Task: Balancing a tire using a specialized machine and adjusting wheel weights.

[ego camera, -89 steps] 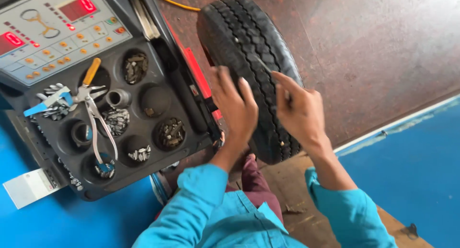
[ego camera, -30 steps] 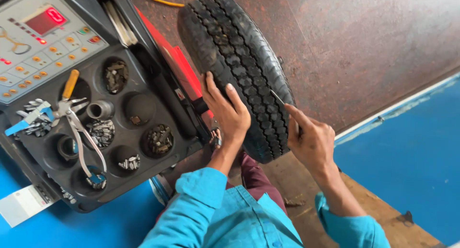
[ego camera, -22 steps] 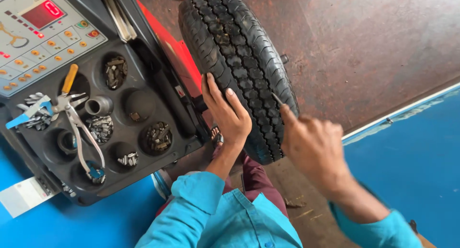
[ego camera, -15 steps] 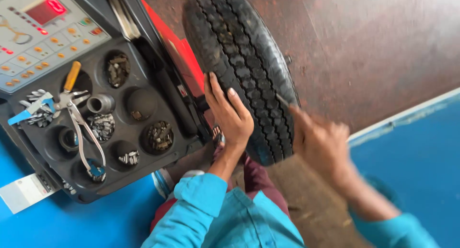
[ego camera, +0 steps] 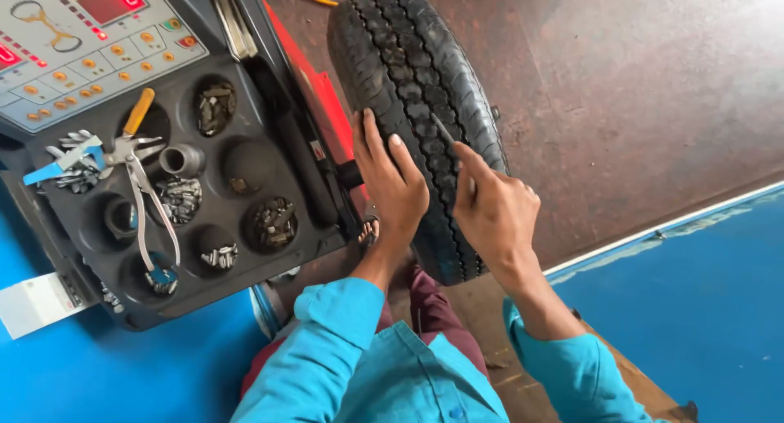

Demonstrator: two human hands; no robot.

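Black treaded tyre (ego camera: pixel 408 80) standing upright at 12 o'clock, left hand (ego camera: pixel 392 186) open and flat on its tread, right hand (ego camera: pixel 494 215) pinched around a thin metal pick (ego camera: pixel 443 131) touching the grooves, weight tray (ego camera: pixel 245 251) with pliers (ego camera: pixel 135 158) at 9 o'clock.

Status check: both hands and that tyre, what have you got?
Left hand flat on tyre tread. Right hand pinching thin metal pick, tip at tread grooves. Tyre upright beside balancer tray. Nothing between hands and tread.
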